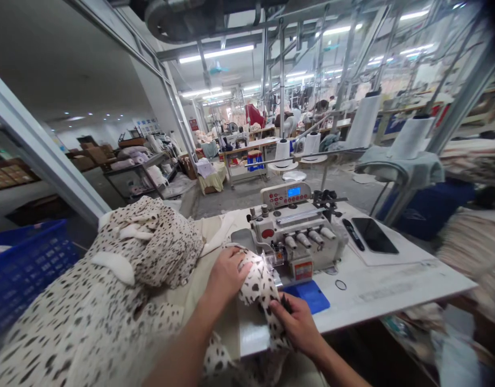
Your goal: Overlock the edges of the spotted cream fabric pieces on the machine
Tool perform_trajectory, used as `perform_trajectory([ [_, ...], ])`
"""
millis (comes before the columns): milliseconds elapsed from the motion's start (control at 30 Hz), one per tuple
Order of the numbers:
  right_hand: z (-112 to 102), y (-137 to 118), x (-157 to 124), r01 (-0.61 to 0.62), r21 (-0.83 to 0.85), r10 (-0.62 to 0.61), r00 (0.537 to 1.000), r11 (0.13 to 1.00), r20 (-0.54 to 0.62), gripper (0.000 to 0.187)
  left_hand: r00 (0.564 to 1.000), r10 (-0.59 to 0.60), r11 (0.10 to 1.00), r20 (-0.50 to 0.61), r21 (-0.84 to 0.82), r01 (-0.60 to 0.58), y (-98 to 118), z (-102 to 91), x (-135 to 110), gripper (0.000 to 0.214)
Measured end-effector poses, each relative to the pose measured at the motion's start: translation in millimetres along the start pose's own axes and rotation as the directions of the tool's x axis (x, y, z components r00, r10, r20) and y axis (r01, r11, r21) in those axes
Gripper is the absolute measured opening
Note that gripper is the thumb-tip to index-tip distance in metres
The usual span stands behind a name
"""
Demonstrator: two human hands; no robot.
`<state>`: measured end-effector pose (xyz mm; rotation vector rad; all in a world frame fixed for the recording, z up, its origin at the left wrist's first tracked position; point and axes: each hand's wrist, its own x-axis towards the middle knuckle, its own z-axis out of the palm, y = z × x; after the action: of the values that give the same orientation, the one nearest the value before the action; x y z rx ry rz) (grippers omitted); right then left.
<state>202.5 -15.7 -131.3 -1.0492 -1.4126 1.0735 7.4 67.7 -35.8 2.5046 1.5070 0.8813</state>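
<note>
A piece of white fabric with dark spots (256, 280) lies at the needle area of an overlock sewing machine (296, 242) and hangs down over the table's front edge. On its left side, close to the presser foot, my left hand (227, 271) holds the cloth with bent fingers. Lower and to the right, my right hand (296, 320) pinches the fabric's right edge between thumb and fingers. A small dark shape shows by the right fingers; I cannot make out what it is. The machine's lamp lights the cloth where it meets the foot.
A large heap of spotted fabric (150, 252) covers the left side beside a blue basket (33, 269). On the white table (376, 290) lie a phone (375, 235), a dark pen-like tool (353, 235) and a black ring (340, 285). Thread cones (411, 137) stand behind.
</note>
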Motion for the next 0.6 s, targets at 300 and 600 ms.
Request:
perform_trajectory([
  [300,-3,1,-1,0.05,-0.111,-0.046,0.998,0.993,0.033,0.04,0.997,-0.015,0.999,0.069,-0.032,0.017,-15,3.6,13,0.026],
  [600,-1,1,-2,0.086,-0.195,-0.074,0.995,0.977,0.07,0.04,0.993,0.005,1.0,0.118,-0.016,-0.003,-13,5.6,10,0.036],
])
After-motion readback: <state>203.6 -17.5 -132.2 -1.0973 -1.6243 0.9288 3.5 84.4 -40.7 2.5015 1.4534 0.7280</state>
